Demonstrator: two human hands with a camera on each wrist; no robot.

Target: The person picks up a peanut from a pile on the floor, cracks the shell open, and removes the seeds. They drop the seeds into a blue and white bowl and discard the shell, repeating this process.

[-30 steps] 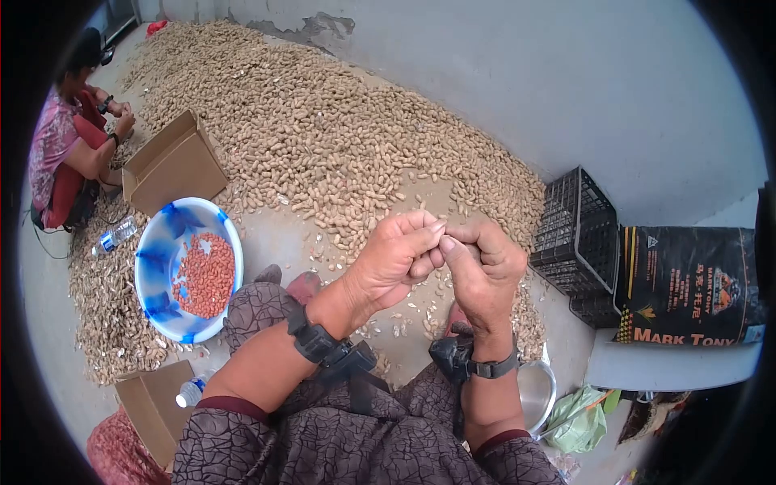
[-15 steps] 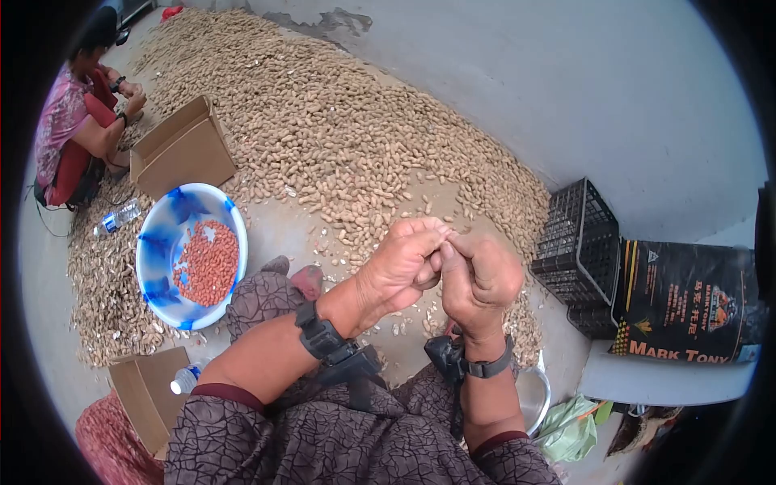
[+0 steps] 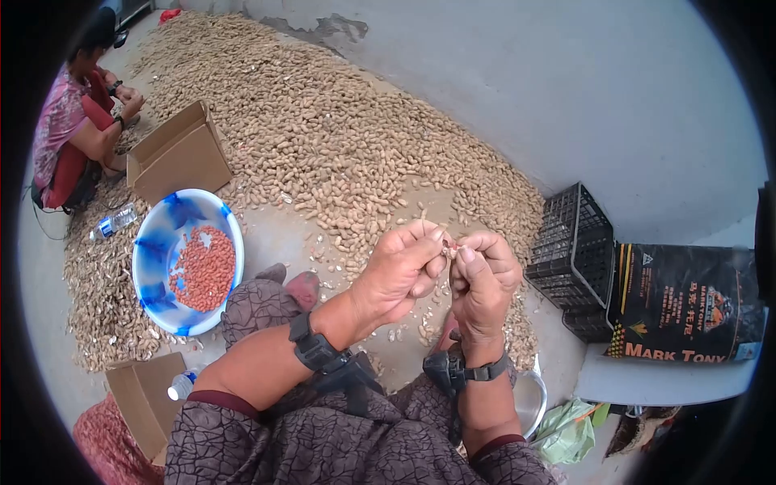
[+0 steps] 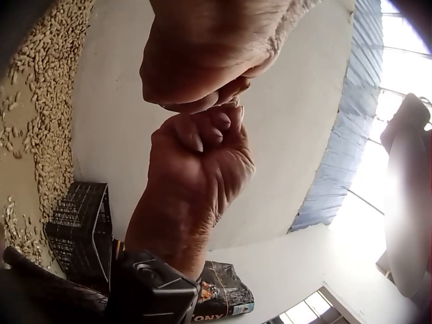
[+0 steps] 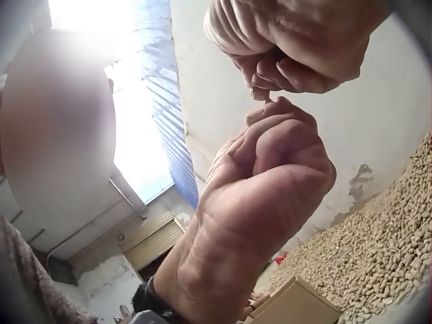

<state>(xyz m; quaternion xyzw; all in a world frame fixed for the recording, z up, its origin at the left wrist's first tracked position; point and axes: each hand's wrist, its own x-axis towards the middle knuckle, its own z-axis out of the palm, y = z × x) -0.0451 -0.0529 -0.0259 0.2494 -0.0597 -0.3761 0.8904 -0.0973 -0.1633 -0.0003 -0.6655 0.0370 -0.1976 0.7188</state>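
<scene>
A peanut (image 3: 450,247), its pale shell broken apart with a reddish bit showing, sits between my two hands in the head view. My left hand (image 3: 402,265) pinches one side of it between thumb and forefinger, other fingers curled under. Pinching the opposite side is my right hand (image 3: 483,279), thumb on top. In the right wrist view a small pale piece of shell (image 5: 260,94) bridges the fingertips; in the left wrist view fingers hide the peanut. Beyond the hands spreads a large heap of unshelled peanuts (image 3: 323,129).
Left of my knee stands a blue-and-white basin (image 3: 153,283) with red peanut kernels (image 3: 206,271). Empty shells (image 3: 97,291) lie beyond it, near a cardboard box (image 3: 182,153) and a crouching person (image 3: 69,137). To the right are a black crate (image 3: 570,242) and a black bag (image 3: 687,299).
The fingertips have drawn slightly apart, and the broken peanut now shows between them. The right hand has turned, its thumb now pointing up toward the left hand.
</scene>
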